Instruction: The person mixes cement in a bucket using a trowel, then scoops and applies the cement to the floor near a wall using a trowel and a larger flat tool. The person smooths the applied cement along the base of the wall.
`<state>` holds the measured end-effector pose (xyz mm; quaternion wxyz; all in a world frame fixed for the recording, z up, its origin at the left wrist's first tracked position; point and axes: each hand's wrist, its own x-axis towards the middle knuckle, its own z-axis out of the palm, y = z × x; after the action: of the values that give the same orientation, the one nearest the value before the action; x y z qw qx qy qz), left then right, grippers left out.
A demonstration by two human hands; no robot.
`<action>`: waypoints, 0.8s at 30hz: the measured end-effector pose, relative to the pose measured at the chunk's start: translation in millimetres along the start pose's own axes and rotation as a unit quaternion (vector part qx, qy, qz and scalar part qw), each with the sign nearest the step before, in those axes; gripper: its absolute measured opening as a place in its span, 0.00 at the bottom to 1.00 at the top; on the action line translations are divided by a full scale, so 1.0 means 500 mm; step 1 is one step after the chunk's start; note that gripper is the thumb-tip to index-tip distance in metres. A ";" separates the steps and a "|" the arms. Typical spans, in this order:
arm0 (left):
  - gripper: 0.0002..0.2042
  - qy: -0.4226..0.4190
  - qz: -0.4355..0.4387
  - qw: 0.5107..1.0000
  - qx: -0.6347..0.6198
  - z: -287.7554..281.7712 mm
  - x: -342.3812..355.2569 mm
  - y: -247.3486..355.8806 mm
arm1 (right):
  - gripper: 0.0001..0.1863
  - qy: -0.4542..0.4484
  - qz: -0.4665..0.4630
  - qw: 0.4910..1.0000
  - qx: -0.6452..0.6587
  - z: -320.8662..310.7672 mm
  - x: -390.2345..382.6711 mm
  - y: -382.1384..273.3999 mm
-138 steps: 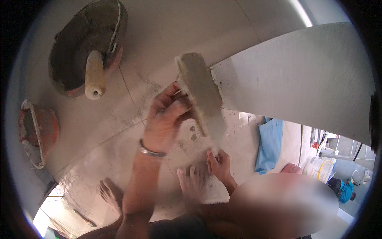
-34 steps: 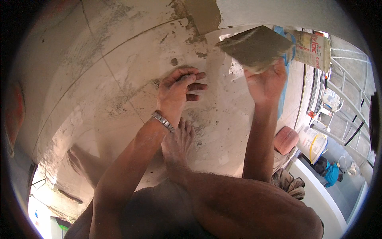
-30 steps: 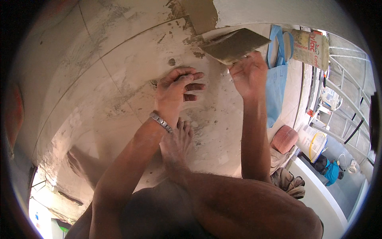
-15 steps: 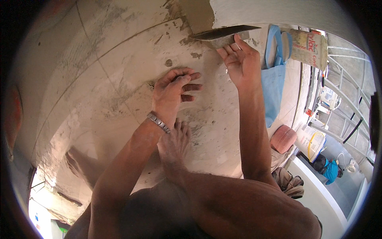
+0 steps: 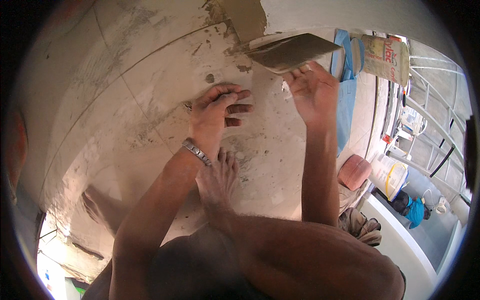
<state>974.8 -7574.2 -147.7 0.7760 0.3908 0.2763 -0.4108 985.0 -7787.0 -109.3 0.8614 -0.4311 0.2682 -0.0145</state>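
Note:
My right hand [image 5: 316, 97] grips a flat steel plastering trowel [image 5: 295, 51] from below; its fingers are partly hidden by the blade. The trowel is tilted, with a grey-brown film on its face, beside a damp grey-brown mortar patch [image 5: 247, 20] at the foot of the pale wall [image 5: 325, 15]. My left hand [image 5: 215, 107] hovers above the stained tiles, fingers apart and half bent, with nothing visible in it. A metal-banded watch [image 5: 197, 152] circles that wrist. My bare foot [image 5: 220, 177] rests just below the left hand.
Right of my right arm lie a light-blue cloth bag [image 5: 346, 110], a stained bucket [image 5: 385, 59] and a reddish rounded block [image 5: 355, 172]. Farther right are a white bucket with a yellow handle [image 5: 390, 175], a metal frame [image 5: 427, 107] and a person in blue [image 5: 415, 212].
My right hand has moved slightly right and down, turning the trowel so more of its broad face shows. My left hand stays almost in place.

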 end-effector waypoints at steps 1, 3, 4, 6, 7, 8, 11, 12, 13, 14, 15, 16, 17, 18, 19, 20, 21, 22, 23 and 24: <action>0.09 0.001 -0.003 1.000 0.000 -0.001 0.002 -0.002 | 0.19 0.024 0.015 0.999 -0.016 -0.004 0.011 0.016; 0.09 -0.008 -0.001 1.000 -0.002 -0.002 0.003 -0.005 | 0.18 0.057 0.033 0.998 -0.001 -0.010 0.025 0.035; 0.09 -0.010 0.001 1.000 -0.003 -0.003 0.004 -0.002 | 0.17 0.052 0.034 0.998 -0.002 -0.003 0.032 0.040; 0.08 0.001 -0.002 1.000 0.001 -0.003 0.004 0.001 | 0.17 0.042 0.038 0.998 -0.004 0.010 0.042 0.044; 0.08 0.005 -0.004 1.000 0.002 -0.002 0.003 0.001 | 0.17 0.037 0.037 0.999 -0.005 0.008 0.047 0.044; 0.08 0.004 -0.003 1.000 0.002 -0.001 0.002 0.000 | 0.17 0.033 0.037 0.999 -0.006 0.005 0.052 0.045; 0.09 -0.002 -0.003 1.000 0.002 -0.002 0.000 -0.001 | 0.16 0.046 0.035 0.998 -0.011 0.003 0.060 0.041; 0.09 -0.007 -0.004 1.000 0.003 -0.002 -0.001 -0.002 | 0.15 0.055 0.034 0.998 -0.012 0.003 0.060 0.038; 0.10 -0.011 -0.004 1.000 0.005 -0.002 0.001 -0.002 | 0.15 0.052 0.036 0.998 -0.005 0.004 0.061 0.039; 0.10 -0.007 -0.005 1.000 0.009 -0.002 0.000 -0.002 | 0.14 0.050 0.038 0.998 0.001 0.005 0.062 0.040; 0.10 -0.003 -0.006 1.000 0.014 -0.001 -0.001 -0.003 | 0.14 0.047 0.039 0.998 0.008 0.005 0.063 0.040; 0.10 0.001 -0.007 1.000 0.018 -0.001 -0.001 -0.002 | 0.13 0.056 0.037 0.998 0.013 0.013 0.062 0.037; 0.10 0.001 -0.005 1.000 0.019 -0.002 -0.001 -0.001 | 0.13 0.064 0.034 0.997 0.018 0.020 0.057 0.032; 0.10 0.000 -0.004 1.000 0.021 -0.002 -0.001 0.000 | 0.13 0.073 0.032 0.997 0.023 0.027 0.051 0.026; 0.10 -0.001 -0.003 1.000 0.022 -0.001 -0.001 0.001 | 0.13 0.067 0.022 0.997 0.023 0.030 0.043 0.018; 0.10 0.000 -0.001 1.000 0.019 0.000 -0.002 0.002 | 0.14 0.061 0.011 0.998 0.023 0.031 0.032 0.004; 0.09 0.000 0.002 1.000 0.015 0.002 -0.003 0.003 | 0.15 0.056 0.001 0.998 0.023 0.033 0.021 -0.010; 0.09 0.003 0.005 1.000 0.012 0.001 -0.002 0.003 | 0.16 0.016 -0.003 0.999 0.052 0.037 0.009 -0.025; 0.09 0.004 0.007 1.000 0.009 0.000 -0.002 0.002 | 0.16 -0.021 -0.007 0.997 0.079 0.043 -0.007 -0.044; 0.09 0.006 0.009 1.000 0.006 -0.002 -0.001 0.002 | 0.17 -0.058 -0.012 0.993 0.105 0.045 -0.020 -0.055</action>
<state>975.2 -7573.0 -147.5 0.7758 0.4006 0.2748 -0.4027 992.8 -7785.0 -73.1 0.9159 -0.3411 0.2097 -0.0278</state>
